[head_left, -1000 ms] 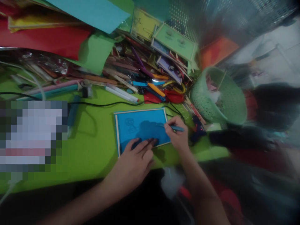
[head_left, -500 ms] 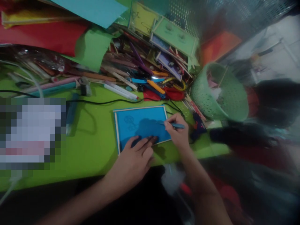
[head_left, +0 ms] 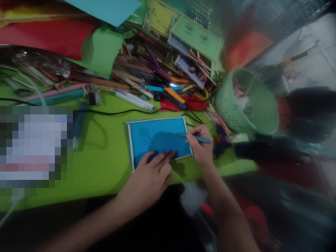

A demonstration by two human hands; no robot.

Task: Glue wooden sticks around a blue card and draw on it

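Note:
A blue panel edged with thin pale sticks lies on the green table. Faint dark line drawings show on its left part. My left hand rests with fingers spread across the panel's lower edge, holding nothing. In my right hand is a slim blue pen, gripped between thumb and fingers over the panel's right side. Its tip points left, close to the blue surface; whether it touches I cannot tell. A shadow covers the panel's middle.
A green perforated basket with scraps inside stands at the right. Behind the panel lie scissors, white markers and a heap of sticks. A black cable crosses the table. Coloured paper sheets fill the back left.
My right hand has shifted slightly right with the pen. The left hand stays on the panel. The view has moved very slightly.

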